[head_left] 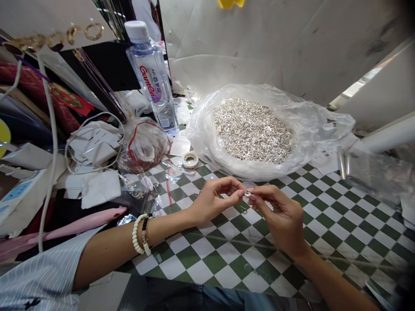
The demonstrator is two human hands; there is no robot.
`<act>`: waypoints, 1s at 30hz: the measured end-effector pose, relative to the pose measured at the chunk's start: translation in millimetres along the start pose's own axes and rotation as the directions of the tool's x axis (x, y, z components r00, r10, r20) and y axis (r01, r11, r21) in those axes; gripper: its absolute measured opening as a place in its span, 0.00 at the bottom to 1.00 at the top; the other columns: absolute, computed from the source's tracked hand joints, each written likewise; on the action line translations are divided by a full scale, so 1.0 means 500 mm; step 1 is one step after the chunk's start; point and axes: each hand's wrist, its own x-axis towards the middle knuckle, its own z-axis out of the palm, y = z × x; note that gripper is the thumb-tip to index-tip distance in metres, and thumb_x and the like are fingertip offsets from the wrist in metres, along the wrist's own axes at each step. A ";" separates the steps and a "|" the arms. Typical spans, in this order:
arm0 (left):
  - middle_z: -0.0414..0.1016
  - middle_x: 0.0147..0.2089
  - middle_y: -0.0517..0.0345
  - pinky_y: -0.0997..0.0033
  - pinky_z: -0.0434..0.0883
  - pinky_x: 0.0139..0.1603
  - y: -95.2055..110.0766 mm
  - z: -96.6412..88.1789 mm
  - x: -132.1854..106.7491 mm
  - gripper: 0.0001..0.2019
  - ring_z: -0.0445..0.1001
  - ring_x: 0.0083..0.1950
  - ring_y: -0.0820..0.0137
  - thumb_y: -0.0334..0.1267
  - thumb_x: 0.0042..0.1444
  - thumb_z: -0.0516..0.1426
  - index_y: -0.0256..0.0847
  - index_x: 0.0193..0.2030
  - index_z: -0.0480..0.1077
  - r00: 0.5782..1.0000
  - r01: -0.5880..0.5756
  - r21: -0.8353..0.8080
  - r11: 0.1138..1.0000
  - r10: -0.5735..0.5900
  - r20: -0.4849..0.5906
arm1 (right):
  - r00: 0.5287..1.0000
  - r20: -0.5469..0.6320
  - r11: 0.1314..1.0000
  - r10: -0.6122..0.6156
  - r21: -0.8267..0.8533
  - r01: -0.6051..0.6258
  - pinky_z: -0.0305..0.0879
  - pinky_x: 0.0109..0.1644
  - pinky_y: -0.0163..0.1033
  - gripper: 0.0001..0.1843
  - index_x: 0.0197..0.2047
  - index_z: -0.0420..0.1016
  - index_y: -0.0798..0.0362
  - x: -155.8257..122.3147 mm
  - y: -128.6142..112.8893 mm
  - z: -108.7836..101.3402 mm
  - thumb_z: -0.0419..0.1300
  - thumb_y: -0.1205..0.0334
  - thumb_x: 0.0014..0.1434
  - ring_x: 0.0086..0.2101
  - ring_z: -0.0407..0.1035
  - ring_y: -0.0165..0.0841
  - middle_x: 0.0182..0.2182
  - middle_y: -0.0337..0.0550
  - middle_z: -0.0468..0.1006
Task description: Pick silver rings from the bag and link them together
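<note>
From 12 o'clock round to 1 o'clock rises a creased, scuffed white wall covering (259, 39), marked with dark smudges, and a scrap of yellow plastic (231, 3) pokes in at its top edge at 12 o'clock. At 2 o'clock an angled white panel (379, 97) meets it, leaving a narrow bright gap (358, 82) where light comes in. Below that, at 3 o'clock, a thick white pipe (379, 140) slants toward the green-and-white checkered tabletop (343, 224). The light is soft and even.
</note>
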 end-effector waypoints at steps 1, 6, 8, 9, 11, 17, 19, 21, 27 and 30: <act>0.75 0.32 0.56 0.78 0.72 0.34 0.000 0.000 0.000 0.11 0.72 0.31 0.77 0.43 0.62 0.61 0.35 0.37 0.74 1.000 0.006 -0.004 1.000 -0.006 -0.002 | 1.000 0.004 1.000 -0.009 -0.002 0.009 0.75 0.34 0.33 0.08 0.45 0.78 0.47 0.000 0.000 0.000 0.64 0.67 0.63 0.29 0.76 0.29 0.33 0.37 0.80; 0.75 0.32 0.56 0.78 0.72 0.34 -0.004 0.002 -0.001 0.11 0.72 0.31 0.77 0.42 0.62 0.61 0.35 0.37 0.75 1.000 0.003 0.009 1.000 -0.004 0.015 | 1.000 0.016 1.000 -0.025 0.003 0.025 0.73 0.34 0.31 0.06 0.42 0.77 0.47 -0.001 0.000 0.001 0.64 0.68 0.63 0.28 0.74 0.26 0.33 0.36 0.79; 0.77 0.33 0.55 0.77 0.73 0.34 -0.006 0.003 -0.003 0.11 0.73 0.31 0.76 0.43 0.62 0.62 0.35 0.38 0.76 1.000 0.000 0.025 1.000 -0.001 0.012 | 1.000 0.000 1.000 0.018 0.015 -0.018 0.71 0.31 0.31 0.03 0.40 0.75 0.49 -0.002 0.002 0.003 0.63 0.66 0.64 0.27 0.73 0.26 0.30 0.36 0.77; 0.78 0.33 0.54 0.77 0.73 0.34 -0.007 0.003 -0.003 0.11 0.74 0.32 0.75 0.43 0.62 0.62 0.36 0.39 0.76 1.000 -0.005 0.029 1.000 0.005 -0.002 | 0.999 -0.001 0.999 0.044 0.024 -0.044 0.70 0.30 0.31 0.02 0.40 0.74 0.49 -0.002 0.003 0.004 0.63 0.65 0.64 0.26 0.72 0.26 0.28 0.36 0.76; 0.80 0.37 0.53 0.76 0.74 0.35 -0.010 0.001 -0.004 0.10 0.76 0.35 0.74 0.43 0.62 0.63 0.37 0.42 0.78 0.999 -0.028 0.038 0.999 0.029 -0.032 | 0.997 0.007 0.996 0.079 0.042 -0.079 0.67 0.28 0.30 0.02 0.39 0.73 0.49 -0.003 0.007 0.004 0.62 0.64 0.65 0.25 0.70 0.26 0.25 0.35 0.74; 0.81 0.39 0.53 0.76 0.74 0.38 -0.012 -0.004 -0.001 0.08 0.76 0.37 0.73 0.40 0.61 0.63 0.38 0.41 0.79 0.999 -0.027 0.027 0.999 0.027 -0.018 | 0.991 0.029 0.989 0.132 0.061 -0.134 0.66 0.29 0.29 0.04 0.38 0.73 0.51 -0.004 0.013 0.003 0.63 0.62 0.65 0.25 0.69 0.25 0.25 0.35 0.73; 0.79 0.38 0.54 0.76 0.72 0.37 -0.009 -0.004 0.000 0.09 0.75 0.36 0.74 0.41 0.61 0.64 0.37 0.40 0.78 1.000 0.012 0.007 1.000 -0.012 -0.016 | 0.991 0.031 0.989 0.131 0.057 -0.133 0.66 0.30 0.29 0.04 0.38 0.73 0.51 -0.003 0.011 0.002 0.63 0.61 0.65 0.25 0.69 0.24 0.25 0.35 0.74; 0.77 0.37 0.54 0.76 0.71 0.37 -0.007 -0.002 0.001 0.10 0.73 0.36 0.75 0.42 0.62 0.63 0.36 0.39 0.76 0.999 0.046 -0.023 0.999 -0.046 0.000 | 0.991 0.039 0.991 0.126 0.048 -0.128 0.66 0.30 0.28 0.04 0.38 0.74 0.51 0.000 0.009 0.001 0.63 0.61 0.65 0.25 0.69 0.24 0.25 0.34 0.74; 0.70 0.37 0.58 0.76 0.68 0.38 -0.008 0.001 0.002 0.11 0.68 0.35 0.77 0.44 0.64 0.60 0.35 0.40 0.71 0.989 0.108 -0.128 0.986 -0.092 0.119 | 0.992 0.059 0.992 0.115 0.037 -0.117 0.67 0.30 0.26 0.03 0.38 0.73 0.49 0.000 0.006 0.001 0.63 0.62 0.65 0.25 0.70 0.22 0.25 0.32 0.75; 0.67 0.37 0.59 0.76 0.67 0.38 -0.009 0.002 0.001 0.13 0.67 0.34 0.77 0.45 0.66 0.59 0.36 0.40 0.68 0.985 0.110 -0.141 0.984 -0.089 0.146 | 0.995 0.059 0.997 0.076 0.018 -0.077 0.69 0.32 0.25 0.03 0.38 0.73 0.49 -0.002 0.005 0.000 0.64 0.64 0.64 0.26 0.72 0.22 0.27 0.31 0.77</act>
